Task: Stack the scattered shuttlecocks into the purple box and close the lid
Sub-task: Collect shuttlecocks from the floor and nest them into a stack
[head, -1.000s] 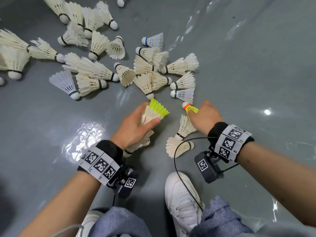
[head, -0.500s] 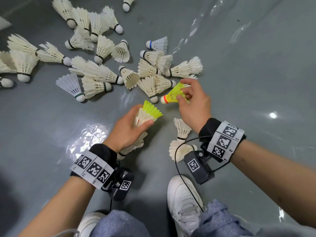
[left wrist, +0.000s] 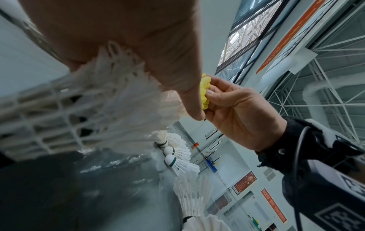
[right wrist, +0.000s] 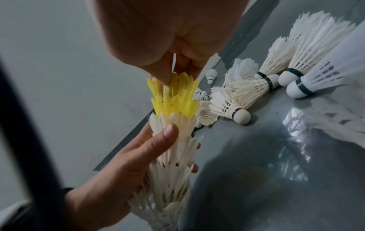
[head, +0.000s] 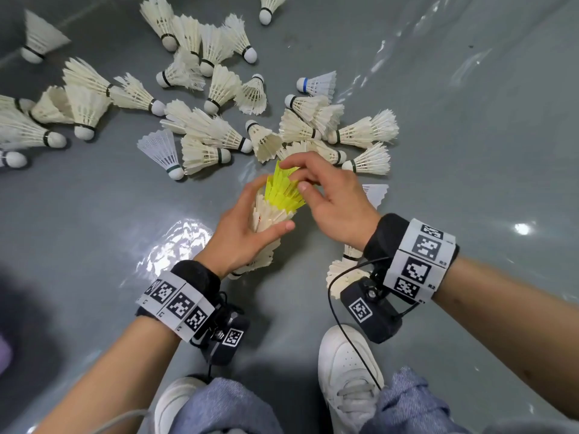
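My left hand (head: 250,223) grips a nested stack of white shuttlecocks (head: 266,220) (right wrist: 171,164), thumb on its side, with a yellow shuttlecock at the top. My right hand (head: 316,186) pinches the skirt of a second yellow shuttlecock (head: 282,186) (right wrist: 173,84) that sits in the mouth of the stack's top one. The left wrist view shows the right hand's fingers (left wrist: 217,90) on the yellow skirt (left wrist: 205,93). Many white shuttlecocks (head: 216,142) lie scattered on the grey floor beyond my hands. I see no purple box clearly.
Two more white shuttlecocks (head: 341,270) lie under my right wrist, and one (head: 376,194) lies to the right of my right hand. My white shoes (head: 347,368) and blue-trousered knees are at the bottom. A purple patch (head: 4,355) shows at the left edge. The glossy floor (head: 470,151) stretches to the right.
My right hand picked up the yellow shuttlecock, carried it left and set it cork-first into the top of the stack held in my left hand. The left hand stayed on the stack.
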### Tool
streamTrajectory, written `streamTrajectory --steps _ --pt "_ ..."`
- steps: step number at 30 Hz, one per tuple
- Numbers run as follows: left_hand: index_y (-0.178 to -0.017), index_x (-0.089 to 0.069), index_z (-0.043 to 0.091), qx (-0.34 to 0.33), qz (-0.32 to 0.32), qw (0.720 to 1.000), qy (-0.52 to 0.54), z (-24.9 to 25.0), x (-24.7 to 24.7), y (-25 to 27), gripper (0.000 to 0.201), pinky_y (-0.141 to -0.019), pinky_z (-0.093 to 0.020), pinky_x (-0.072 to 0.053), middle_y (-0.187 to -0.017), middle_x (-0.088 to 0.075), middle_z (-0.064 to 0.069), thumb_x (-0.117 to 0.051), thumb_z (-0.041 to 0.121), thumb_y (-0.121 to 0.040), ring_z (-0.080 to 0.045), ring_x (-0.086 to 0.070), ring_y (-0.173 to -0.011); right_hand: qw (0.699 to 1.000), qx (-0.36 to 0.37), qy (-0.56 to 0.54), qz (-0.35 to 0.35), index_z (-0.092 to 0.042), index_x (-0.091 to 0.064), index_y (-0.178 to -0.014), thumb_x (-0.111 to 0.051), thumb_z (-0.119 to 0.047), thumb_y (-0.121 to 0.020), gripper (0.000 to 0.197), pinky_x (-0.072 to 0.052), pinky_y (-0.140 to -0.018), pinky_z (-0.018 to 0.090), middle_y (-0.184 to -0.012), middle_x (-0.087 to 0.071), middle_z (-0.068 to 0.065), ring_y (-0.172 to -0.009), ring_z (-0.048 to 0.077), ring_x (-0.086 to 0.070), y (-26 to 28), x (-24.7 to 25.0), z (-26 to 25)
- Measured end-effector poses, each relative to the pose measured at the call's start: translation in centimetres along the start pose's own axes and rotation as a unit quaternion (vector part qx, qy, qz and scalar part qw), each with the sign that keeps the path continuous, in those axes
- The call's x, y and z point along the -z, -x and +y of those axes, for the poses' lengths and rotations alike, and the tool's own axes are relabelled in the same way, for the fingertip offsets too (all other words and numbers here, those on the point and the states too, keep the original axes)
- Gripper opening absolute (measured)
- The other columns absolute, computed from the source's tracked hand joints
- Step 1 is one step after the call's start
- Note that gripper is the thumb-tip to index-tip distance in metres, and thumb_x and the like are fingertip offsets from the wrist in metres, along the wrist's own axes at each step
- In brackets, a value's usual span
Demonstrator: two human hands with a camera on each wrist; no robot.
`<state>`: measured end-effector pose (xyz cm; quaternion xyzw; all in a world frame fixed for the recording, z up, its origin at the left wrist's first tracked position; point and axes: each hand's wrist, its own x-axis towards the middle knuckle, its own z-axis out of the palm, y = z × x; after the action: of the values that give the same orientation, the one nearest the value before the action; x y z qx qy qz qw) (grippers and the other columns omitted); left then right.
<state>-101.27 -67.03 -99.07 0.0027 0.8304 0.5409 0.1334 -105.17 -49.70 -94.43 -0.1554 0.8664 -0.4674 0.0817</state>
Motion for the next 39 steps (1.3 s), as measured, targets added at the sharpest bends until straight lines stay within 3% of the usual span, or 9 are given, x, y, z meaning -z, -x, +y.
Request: streamTrajectory --steps 3,9,14,18,21,24,29,32,39 --pt "-0.124 -0.039 0.043 -0.005 -0.015 1.000 -0.016 -0.2 -0.7 -0.3 0.050 -0.076 -0.012 -0.042 -0.100 -0.061 0.022 -0.065 0.045 -0.082 0.008 -0.058 -0.091 1.000 -0.004 -0.010 0.001 -0.016 -0.056 -0.119 -0.045 -0.004 -0.088 0.036 -0.047 -0.092 0.023 -0.108 -0.066 0.002 -0.103 0.007 -0.060 0.4 0.2 0.7" --pt "-0.125 -0.044 0.035 -0.015 -0.007 0.999 -0.030 -0.3 -1.6 -0.6 0.043 -0.073 0.001 -0.036 -0.097 -0.061 0.016 -0.063 0.040 -0.087 -0.001 -0.055 -0.083 0.989 -0.055 0.045 0.131 -0.011 -0.062 -0.109 -0.053 -0.013 -0.084 0.027 -0.046 -0.092 0.026 -0.107 -0.064 0.001 -0.096 0.012 -0.060 2.2 2.1 3.6" --pt "-0.117 -0.041 0.044 -0.015 -0.019 0.999 -0.032 -0.1 -2.3 -0.7 0.038 -0.069 0.003 -0.035 -0.093 -0.058 0.025 -0.063 0.040 -0.087 0.017 -0.054 -0.082 0.964 -0.195 0.180 -0.004 -0.016 -0.064 -0.104 -0.064 -0.016 -0.081 0.022 -0.044 -0.088 0.026 -0.104 -0.057 0.002 -0.092 0.018 -0.060 3.7 4.5 5.7" --pt "-0.113 -0.036 0.052 -0.015 -0.034 0.999 -0.038 0.5 -2.8 -0.8 0.039 -0.070 0.003 -0.035 -0.094 -0.058 0.027 -0.063 0.041 -0.087 0.013 -0.055 -0.085 0.924 -0.268 0.244 -0.124 -0.018 -0.058 -0.111 -0.067 -0.036 -0.081 0.036 -0.038 -0.089 0.026 -0.114 -0.054 0.005 -0.106 0.021 -0.053 4.7 4.0 6.4" --pt "-0.113 -0.037 0.052 -0.016 -0.041 0.998 -0.046 0.5 -2.9 -0.7 0.039 -0.070 0.003 -0.035 -0.093 -0.058 0.026 -0.063 0.041 -0.087 0.012 -0.055 -0.083 0.909 -0.272 0.280 -0.146 -0.015 -0.060 -0.097 -0.064 -0.028 -0.084 0.019 -0.038 -0.078 0.026 -0.108 -0.061 0.009 -0.105 0.027 -0.055 4.7 3.7 6.4" --pt "-0.115 -0.039 0.049 -0.013 -0.036 0.998 -0.046 0.1 -2.6 -0.5 0.040 -0.069 0.004 -0.034 -0.093 -0.057 0.028 -0.064 0.039 -0.086 0.020 -0.052 -0.084 0.919 -0.289 0.256 -0.079 -0.015 -0.054 -0.083 -0.055 -0.021 -0.087 0.008 -0.032 -0.068 0.024 -0.096 -0.063 0.012 -0.096 0.032 -0.057 4.1 4.0 6.0" --pt "-0.120 -0.042 0.046 -0.001 -0.011 0.999 -0.050 -0.5 -1.6 -0.4 0.041 -0.069 0.002 -0.034 -0.092 -0.058 0.027 -0.064 0.043 -0.085 0.016 -0.054 -0.084 0.946 -0.237 0.138 0.174 -0.008 -0.056 -0.102 -0.053 -0.023 -0.092 0.018 -0.037 -0.072 0.029 -0.097 -0.065 0.011 -0.092 0.032 -0.058 2.3 5.6 4.4" --pt "-0.123 -0.043 0.044 0.000 -0.009 0.999 -0.046 -0.5 -1.4 -0.2 0.043 -0.070 0.002 -0.035 -0.094 -0.059 0.028 -0.064 0.044 -0.084 0.016 -0.054 -0.086 0.950 -0.167 0.083 0.249 -0.008 -0.056 -0.106 -0.052 -0.021 -0.094 0.018 -0.035 -0.071 0.027 -0.090 -0.063 0.001 -0.088 0.026 -0.058 1.4 5.7 2.7" --pt "-0.116 -0.042 0.048 -0.009 -0.016 0.999 -0.032 -0.2 -0.8 0.2 0.046 -0.073 -0.005 -0.040 -0.093 -0.060 0.023 -0.069 0.045 -0.079 0.009 -0.056 -0.084 0.978 -0.130 0.019 0.162 -0.010 -0.056 -0.088 -0.055 -0.021 -0.090 0.012 -0.039 -0.067 0.025 -0.072 -0.055 -0.010 -0.074 0.015 -0.049 0.1 3.6 2.6"
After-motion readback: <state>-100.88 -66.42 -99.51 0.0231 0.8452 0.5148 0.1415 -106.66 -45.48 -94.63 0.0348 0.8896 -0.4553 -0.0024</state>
